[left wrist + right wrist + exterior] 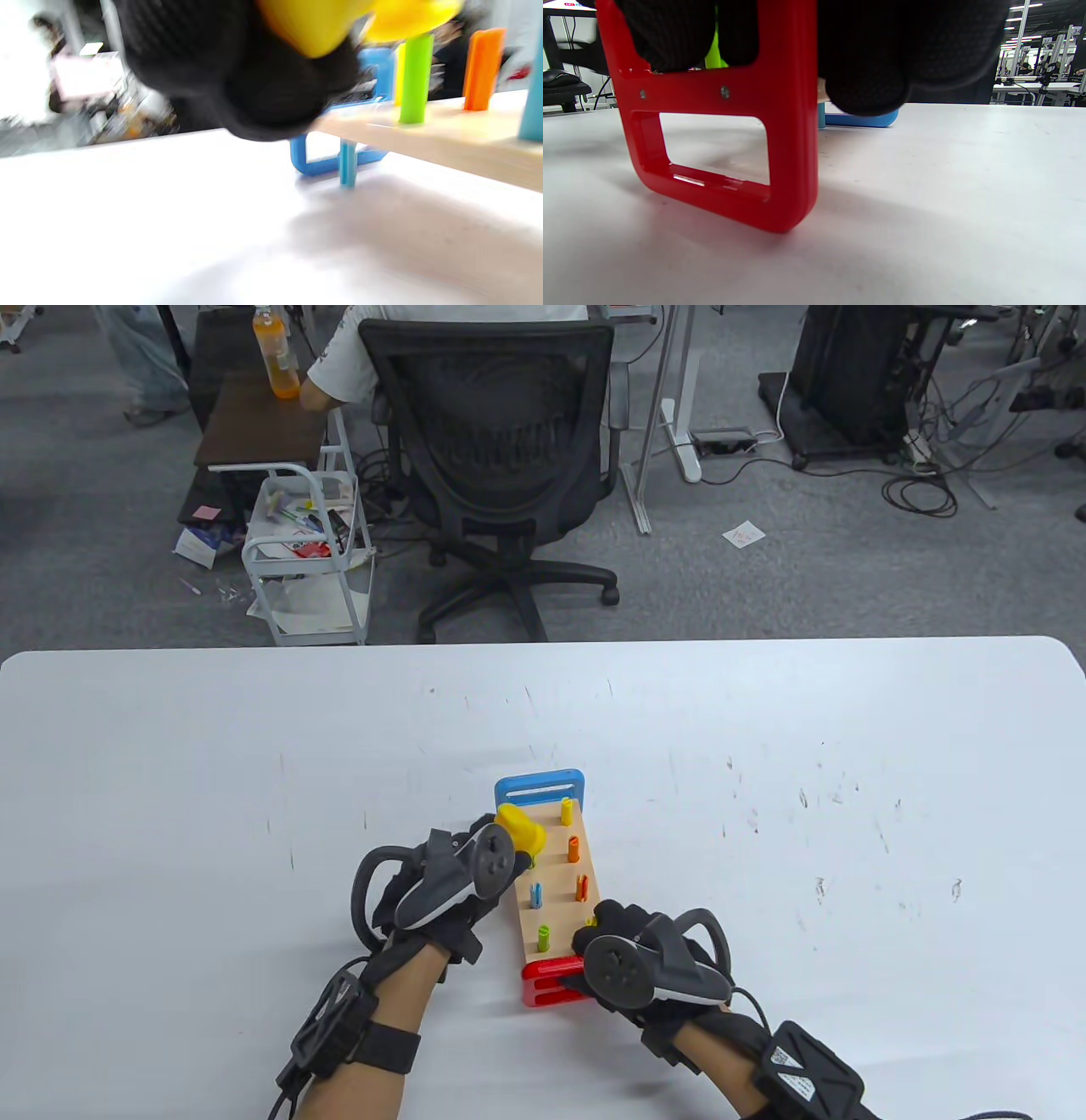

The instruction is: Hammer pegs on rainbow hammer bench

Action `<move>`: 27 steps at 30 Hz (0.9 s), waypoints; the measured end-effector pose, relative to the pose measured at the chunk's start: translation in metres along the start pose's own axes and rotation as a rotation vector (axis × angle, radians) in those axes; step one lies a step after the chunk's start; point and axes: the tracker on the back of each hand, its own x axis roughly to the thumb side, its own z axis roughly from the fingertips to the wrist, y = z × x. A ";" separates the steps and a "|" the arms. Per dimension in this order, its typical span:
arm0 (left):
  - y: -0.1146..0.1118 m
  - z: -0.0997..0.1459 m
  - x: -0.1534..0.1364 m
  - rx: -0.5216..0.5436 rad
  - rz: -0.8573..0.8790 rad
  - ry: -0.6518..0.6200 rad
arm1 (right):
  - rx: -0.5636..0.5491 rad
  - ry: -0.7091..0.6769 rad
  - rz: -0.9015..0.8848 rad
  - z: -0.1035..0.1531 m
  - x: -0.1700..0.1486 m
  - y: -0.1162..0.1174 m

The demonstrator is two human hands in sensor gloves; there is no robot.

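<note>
The hammer bench [560, 899] is a wooden board with a blue end leg [540, 786] at the far side and a red end leg [551, 982] near me. Several coloured pegs stand up from it: yellow [566, 811], orange [573, 848], blue [535, 895], green [543, 937]. My left hand [458, 882] grips a yellow hammer [522, 827] whose head is over the board's far left part; it also shows in the left wrist view [339, 21]. My right hand [632, 959] holds the red leg [712, 127] and the board's near right corner.
The white table [764, 814] spreads wide around the bench. Beyond its far edge stand a black office chair [501, 458] and a white cart [310, 551].
</note>
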 end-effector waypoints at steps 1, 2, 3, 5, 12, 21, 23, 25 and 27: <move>0.009 -0.001 -0.002 -0.004 0.076 -0.011 | 0.001 0.000 0.001 0.000 0.000 0.000; 0.018 0.003 -0.003 0.021 0.145 -0.029 | 0.001 0.000 0.000 0.000 0.000 0.000; 0.029 0.008 -0.005 0.120 0.263 -0.023 | 0.004 0.000 0.001 0.000 0.000 0.000; 0.048 0.014 -0.005 0.254 0.358 -0.038 | 0.002 -0.001 -0.001 0.000 0.000 0.000; 0.040 0.019 0.003 0.394 0.269 -0.101 | 0.002 0.001 0.002 0.000 0.000 0.000; 0.039 0.012 0.006 0.218 0.146 -0.034 | 0.000 0.001 0.000 0.000 -0.001 0.000; 0.051 0.017 0.005 0.335 0.162 -0.051 | -0.001 0.001 0.000 0.001 -0.001 0.000; 0.058 0.022 0.003 0.391 0.198 -0.058 | 0.000 0.001 0.002 0.001 0.000 0.000; 0.058 0.024 0.002 0.445 0.228 -0.078 | 0.000 0.001 0.002 0.001 0.000 0.000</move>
